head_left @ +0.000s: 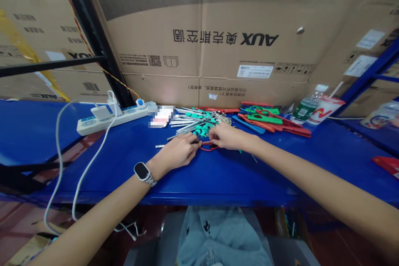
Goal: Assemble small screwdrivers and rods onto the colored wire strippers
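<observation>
My left hand (182, 148), with a watch on its wrist, is closed at the left end of a small red loop-shaped piece (206, 146). My right hand (226, 135) pinches at the right side of the same piece, a little above the blue table. A silvery rod (160, 146) pokes out to the left of my left hand. Just behind both hands lies a pile of metal rods with green parts (187, 119). The fingertips partly hide the red piece.
A white power strip (116, 121) with plugs and cables lies at the left on the blue table (187, 178). Red, green and blue plastic pieces (264, 119) are piled right of centre, near a bottle (303, 106) and a paper cup (326, 110). Large cardboard (212, 8) stands behind.
</observation>
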A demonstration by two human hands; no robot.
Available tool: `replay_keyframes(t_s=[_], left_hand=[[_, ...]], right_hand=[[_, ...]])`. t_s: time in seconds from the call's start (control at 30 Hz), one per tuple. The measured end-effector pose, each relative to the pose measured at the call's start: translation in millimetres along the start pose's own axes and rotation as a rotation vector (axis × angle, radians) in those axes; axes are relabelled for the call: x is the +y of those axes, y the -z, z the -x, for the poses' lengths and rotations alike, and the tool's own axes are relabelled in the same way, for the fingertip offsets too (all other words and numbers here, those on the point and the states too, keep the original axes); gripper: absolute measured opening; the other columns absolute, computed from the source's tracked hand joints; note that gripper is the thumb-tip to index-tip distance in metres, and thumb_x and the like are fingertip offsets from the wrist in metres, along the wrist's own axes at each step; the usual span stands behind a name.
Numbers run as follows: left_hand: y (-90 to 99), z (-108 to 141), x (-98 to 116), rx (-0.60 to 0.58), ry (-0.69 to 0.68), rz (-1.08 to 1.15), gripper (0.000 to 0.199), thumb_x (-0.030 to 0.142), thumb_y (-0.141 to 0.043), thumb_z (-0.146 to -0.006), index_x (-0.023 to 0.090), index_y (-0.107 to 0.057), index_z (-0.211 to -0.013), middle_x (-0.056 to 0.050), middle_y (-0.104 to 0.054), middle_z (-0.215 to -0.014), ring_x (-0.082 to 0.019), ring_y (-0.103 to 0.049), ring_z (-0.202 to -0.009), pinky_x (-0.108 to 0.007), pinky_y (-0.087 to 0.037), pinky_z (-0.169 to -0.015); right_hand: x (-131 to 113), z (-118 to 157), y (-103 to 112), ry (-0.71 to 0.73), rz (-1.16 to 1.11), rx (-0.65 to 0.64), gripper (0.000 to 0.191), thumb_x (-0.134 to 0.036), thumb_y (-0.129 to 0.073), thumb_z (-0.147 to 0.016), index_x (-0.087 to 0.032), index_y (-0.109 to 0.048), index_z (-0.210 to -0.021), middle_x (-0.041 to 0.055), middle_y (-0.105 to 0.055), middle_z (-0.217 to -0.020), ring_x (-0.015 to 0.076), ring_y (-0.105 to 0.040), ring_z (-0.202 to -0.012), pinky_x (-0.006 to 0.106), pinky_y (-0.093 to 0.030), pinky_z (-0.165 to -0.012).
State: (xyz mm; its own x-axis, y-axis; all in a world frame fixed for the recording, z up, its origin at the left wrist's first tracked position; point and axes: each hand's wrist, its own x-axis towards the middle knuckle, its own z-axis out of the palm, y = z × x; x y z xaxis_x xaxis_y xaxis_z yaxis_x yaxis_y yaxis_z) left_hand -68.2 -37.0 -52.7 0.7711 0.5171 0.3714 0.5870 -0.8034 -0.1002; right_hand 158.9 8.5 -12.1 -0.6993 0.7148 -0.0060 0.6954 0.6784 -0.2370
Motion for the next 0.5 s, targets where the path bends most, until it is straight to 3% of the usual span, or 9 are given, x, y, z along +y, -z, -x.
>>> replay_keyframes(t_s=[0.27,0.5], left_hand=[[0.8,0.1,-0.3,-0.024,-0.001,-0.010,0.035,0.018,-0.041,-0.103,0.013,-0.073,-0.113,-0.013,-0.069,-0.107,-0.025,-0.064,-0.094,-0.043,-0.057,-0.084],[0.6,0.4,-1.7,-0.003,-0.012,-0.032,0.036,0.019,-0.039,-0.103,0.014,-0.074,-0.112,-0.013,-0.069,-0.106,-0.025,-0.064,-0.092,-0.042,-0.057,-0.081]], right_hand=[[-1.9,-2.2,-2.8,-0.063,-0.073,0.011,0.014,-0.004,-0.060,-0.080,-0.015,-0.069,-0.079,0.0024,-0.068,-0.070,0.0128,-0.057,-0.064,0.023,-0.036,-0.059],[-12.5,11.3,-4.6,0.062,0.227,0.032,0.022,-0.009,-0.052,-0.095,-0.013,-0.074,-0.091,0.0118,-0.070,-0.098,0.0188,-0.063,-0.084,0.028,-0.043,-0.074]])
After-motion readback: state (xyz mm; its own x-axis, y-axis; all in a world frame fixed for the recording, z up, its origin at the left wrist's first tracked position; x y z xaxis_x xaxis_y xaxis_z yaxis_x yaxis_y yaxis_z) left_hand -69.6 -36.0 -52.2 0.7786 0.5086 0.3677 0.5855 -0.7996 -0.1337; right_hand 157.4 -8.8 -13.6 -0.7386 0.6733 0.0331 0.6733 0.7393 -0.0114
